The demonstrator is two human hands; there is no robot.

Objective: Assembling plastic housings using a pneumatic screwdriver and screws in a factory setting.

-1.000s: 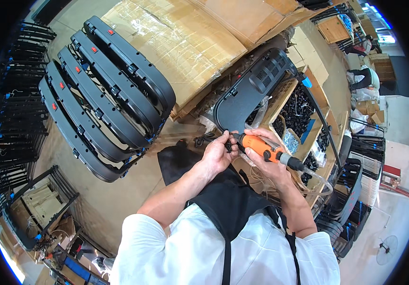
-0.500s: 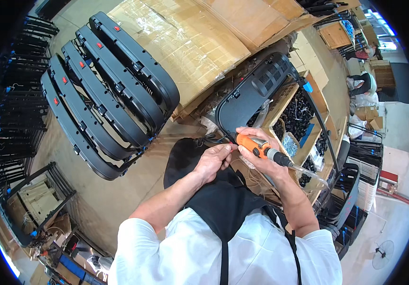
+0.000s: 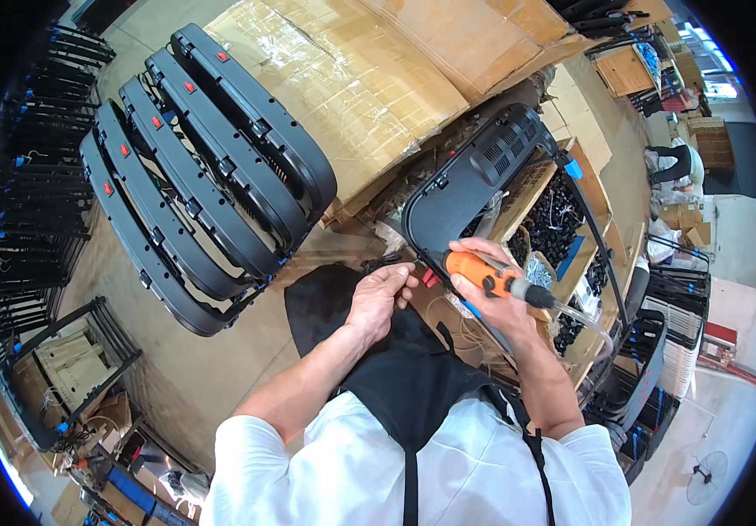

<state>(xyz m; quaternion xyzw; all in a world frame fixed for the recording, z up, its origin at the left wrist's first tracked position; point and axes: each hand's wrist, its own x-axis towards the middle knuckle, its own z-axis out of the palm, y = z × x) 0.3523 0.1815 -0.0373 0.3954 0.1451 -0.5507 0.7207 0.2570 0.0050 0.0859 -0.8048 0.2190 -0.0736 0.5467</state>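
Observation:
My right hand (image 3: 502,309) is wrapped round an orange and grey air screwdriver (image 3: 473,268), whose rear end has a clear hose (image 3: 584,317) attached. The tool's front end is at the near edge of a black plastic panel (image 3: 461,180) with vent slots, which lies tilted before me. Just left of the tool, my left hand (image 3: 376,302) has thumb and forefinger pinched together; whatever small thing they hold is too tiny to make out. A small red part (image 3: 431,279) shows between the two hands, by the panel's near edge.
Several black frames with red switches (image 3: 211,175) stand in a row at the left. Beyond is a large cardboard sheet (image 3: 334,88). A wooden bin (image 3: 593,197) holds black parts and screws at the right. Another person (image 3: 681,165) bends over at the far right.
My left hand has moved a little left, away from the screwdriver's front end and the red part. The screwdriver in my right hand has shifted slightly right.

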